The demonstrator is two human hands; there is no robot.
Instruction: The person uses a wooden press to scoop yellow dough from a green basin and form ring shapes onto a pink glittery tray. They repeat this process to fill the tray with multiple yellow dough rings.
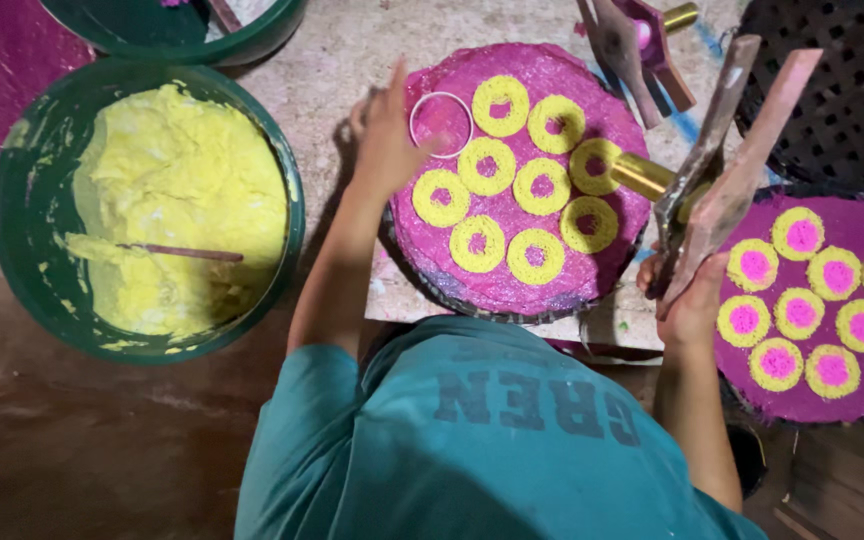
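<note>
Nearest the camera, a teal shirt (472, 440) is seen from above, with both arms reaching forward over the tabletop (352, 50). A thin white ring (441, 124) is touched by the left hand (384, 135) at the upper left edge of a round pink disc (522, 180); the fingers are loosely spread rather than clenched, and whether the ring is pinched or only steadied cannot be told. Nine yellow rings with pink centres are counted on this disc. A wooden press tool (722, 160) with two long handles and a brass-coloured nozzle is gripped by the right hand (687, 300), whose fingers are wrapped closed around the lower ends of the handles; the nozzle is laid over the disc's right edge beside one yellow ring. A second pink disc (822, 300) lies to the right, on which seven yellow rings with bright pink centres are counted. A green tub of yellow paste (152, 210), with a stick lying in it, stands to the left, and a second green tub (172, 25) is partly seen beyond it. A dark woven basket (832, 90) is seen at the upper right.
</note>
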